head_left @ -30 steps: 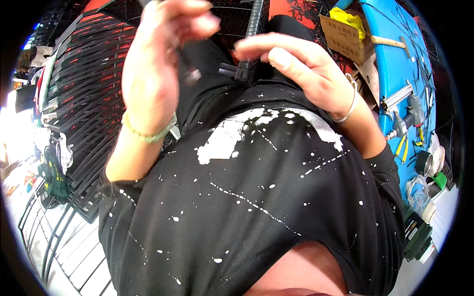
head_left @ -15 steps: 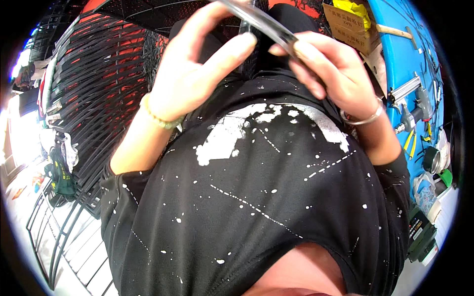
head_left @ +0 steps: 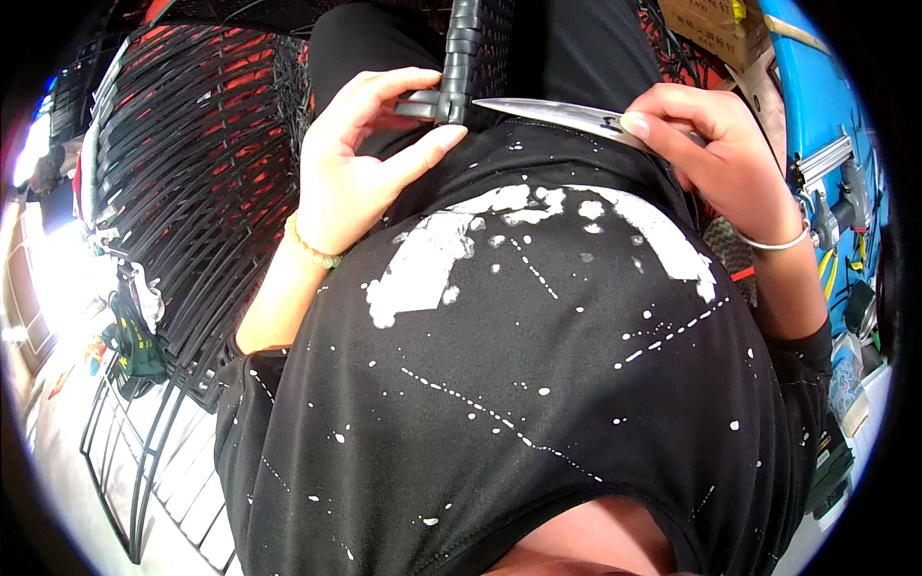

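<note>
Black shirt [head_left: 538, 384] — fills the middle and lower part of the view, speckled and splashed with white, the largest white patches lying across its upper part just below both hands.

Woven frame [head_left: 182, 221] — a big curved piece of black strapping over red, at the left, reaching from the top edge down past the left forearm; a bare metal frame [head_left: 134, 451] of thin black bars stands below it on the pale floor.

Blue bench [head_left: 826, 125] — along the right edge, with metal fittings and small tools on it, too small to tell apart; a cardboard box [head_left: 706, 17] sits at its top end.

Left hand [head_left: 360, 168] — raised in front of the shirt, a beaded bracelet [head_left: 312, 248] on the wrist. Fingers curled narrowly, thumb and fingertips pinching the loose end of the strap.

Right hand [head_left: 720, 154] — at the upper right, a thin bangle [head_left: 778, 240] on the wrist. Fingers closed round the handle of the knife, forefinger laid along the back of the blade.

Strap [head_left: 459, 58] — a black wicker strip coming down from the top edge at centre, wound in ribbed turns, its lower end held by the left hand.

Knife [head_left: 547, 113] — bright blade lying nearly level between the two hands, its tip touching the strap just beside the left thumb.
</note>
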A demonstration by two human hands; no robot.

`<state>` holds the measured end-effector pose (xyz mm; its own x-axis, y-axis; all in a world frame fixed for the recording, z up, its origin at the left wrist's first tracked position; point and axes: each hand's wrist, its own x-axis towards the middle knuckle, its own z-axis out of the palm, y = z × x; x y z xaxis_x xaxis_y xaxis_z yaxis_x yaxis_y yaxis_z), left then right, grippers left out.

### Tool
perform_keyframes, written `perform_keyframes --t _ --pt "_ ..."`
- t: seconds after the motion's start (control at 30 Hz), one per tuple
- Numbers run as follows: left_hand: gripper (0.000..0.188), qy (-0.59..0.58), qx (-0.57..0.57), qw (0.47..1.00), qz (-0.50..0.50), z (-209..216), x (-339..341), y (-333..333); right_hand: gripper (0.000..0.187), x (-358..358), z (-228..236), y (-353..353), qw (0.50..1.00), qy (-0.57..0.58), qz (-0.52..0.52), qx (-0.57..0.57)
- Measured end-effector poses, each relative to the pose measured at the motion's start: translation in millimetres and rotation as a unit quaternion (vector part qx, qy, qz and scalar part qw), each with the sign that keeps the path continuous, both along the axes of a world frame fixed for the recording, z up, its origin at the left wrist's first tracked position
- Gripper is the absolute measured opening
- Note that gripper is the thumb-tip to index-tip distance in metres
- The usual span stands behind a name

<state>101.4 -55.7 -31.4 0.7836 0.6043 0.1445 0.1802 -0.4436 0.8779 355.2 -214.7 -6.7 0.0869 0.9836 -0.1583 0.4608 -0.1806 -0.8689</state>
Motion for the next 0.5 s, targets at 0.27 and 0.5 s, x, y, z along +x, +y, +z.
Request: perform_keyframes --t 0.27,0.5 --pt "0.037 -0.003 0.015 1.000 0.005 1 0 -4 0.013 -1 7 5 0.998 -0.038 0.022 0.040" --pt "0.037 -0.004 0.057 0.998 -0.002 0 1 -2 0.010 1 15 4 0.988 -0.098 0.060 0.107"
